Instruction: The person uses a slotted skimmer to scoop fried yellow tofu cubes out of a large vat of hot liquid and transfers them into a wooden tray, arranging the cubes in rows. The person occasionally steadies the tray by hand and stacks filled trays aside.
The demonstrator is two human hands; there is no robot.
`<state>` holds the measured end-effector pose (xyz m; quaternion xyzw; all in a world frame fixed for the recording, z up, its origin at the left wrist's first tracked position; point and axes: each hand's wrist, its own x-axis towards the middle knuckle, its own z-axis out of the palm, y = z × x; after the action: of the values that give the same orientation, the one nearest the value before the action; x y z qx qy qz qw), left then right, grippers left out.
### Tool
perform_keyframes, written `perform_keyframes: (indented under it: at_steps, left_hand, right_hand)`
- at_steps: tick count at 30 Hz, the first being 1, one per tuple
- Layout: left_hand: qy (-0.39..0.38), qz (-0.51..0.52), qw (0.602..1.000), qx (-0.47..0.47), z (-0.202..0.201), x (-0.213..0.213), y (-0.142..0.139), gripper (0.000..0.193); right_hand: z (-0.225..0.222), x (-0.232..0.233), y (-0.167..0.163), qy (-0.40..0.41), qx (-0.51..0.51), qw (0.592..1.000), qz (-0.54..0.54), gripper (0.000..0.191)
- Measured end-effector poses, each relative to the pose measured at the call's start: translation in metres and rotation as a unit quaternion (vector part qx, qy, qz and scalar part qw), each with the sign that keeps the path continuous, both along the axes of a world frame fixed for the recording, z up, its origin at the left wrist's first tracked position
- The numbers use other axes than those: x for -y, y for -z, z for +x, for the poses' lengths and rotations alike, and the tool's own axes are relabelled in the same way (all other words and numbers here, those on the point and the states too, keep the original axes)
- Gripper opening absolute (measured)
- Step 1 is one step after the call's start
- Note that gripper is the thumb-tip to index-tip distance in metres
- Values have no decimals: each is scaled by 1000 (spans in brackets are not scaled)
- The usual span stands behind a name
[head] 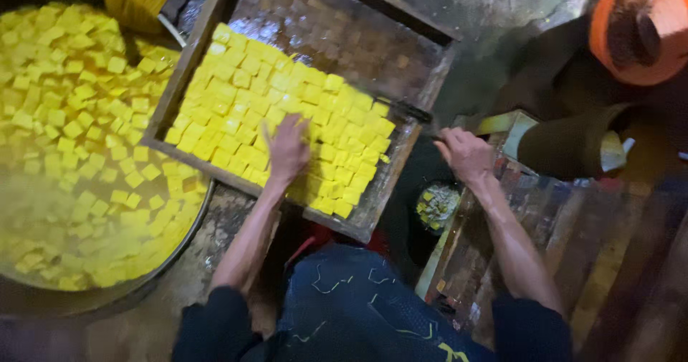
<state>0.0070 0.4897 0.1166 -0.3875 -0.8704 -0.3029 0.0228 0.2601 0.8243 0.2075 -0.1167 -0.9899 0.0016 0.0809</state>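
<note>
Looking down from the head camera, I note, left to right: a big round vat [188, 234] of yellow liquid, crowded with floating yellow cubes [79, 111], far too many to count. Just beside it sits one wooden tray [362, 227], tilted across the view, its near part packed with tidy rows of yellow cubes [236, 97], easily over a hundred; the far part is bare, wet wood.

My left hand [287, 149] lies flat on the tray's cubes near the front edge, fingers spread apart, pressing or squaring them rather than gripping. My right hand [464, 154] rests loosely curled on a second wooden frame [494, 262] to the right, clamped on nothing that I can see. Below it a small dark container [436, 206] holds a few yellow scraps.

Judgement: I am levelling and tightening the rows. Filling the bare part would call for more cubes from the vat.

At far right, one other person in an orange cap [641, 29].
</note>
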Motion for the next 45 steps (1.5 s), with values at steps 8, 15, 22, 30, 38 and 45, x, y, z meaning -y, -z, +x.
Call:
perform_keyframes:
  at_steps: [8, 15, 22, 30, 38, 45]
  left_hand:
    - [-376, -26, 924, -59, 5, 318, 22, 38]
    - [-479, -58, 875, 50, 18, 419, 50, 48]
    - [-492, -61, 857, 139, 2, 440, 62, 53]
    - [-465, -71, 856, 213, -14, 464, 72, 56]
    - [-476, -33, 852, 218, -23, 474, 63, 50]
    - [-470, -43, 845, 252, -25, 475, 62, 52]
  right_hand:
    - [-76, 78, -15, 47, -105, 993, -29, 26]
    - [-267, 349, 82, 54, 31, 756, -652, 29]
    - [-363, 563, 141, -40, 261, 865, -426, 59]
    - [-405, 618, 179, -96, 309, 917, -231, 52]
    - [-501, 731, 209, -36, 204, 874, -439, 50]
    - [-569, 696, 192, -224, 183, 922, -256, 45]
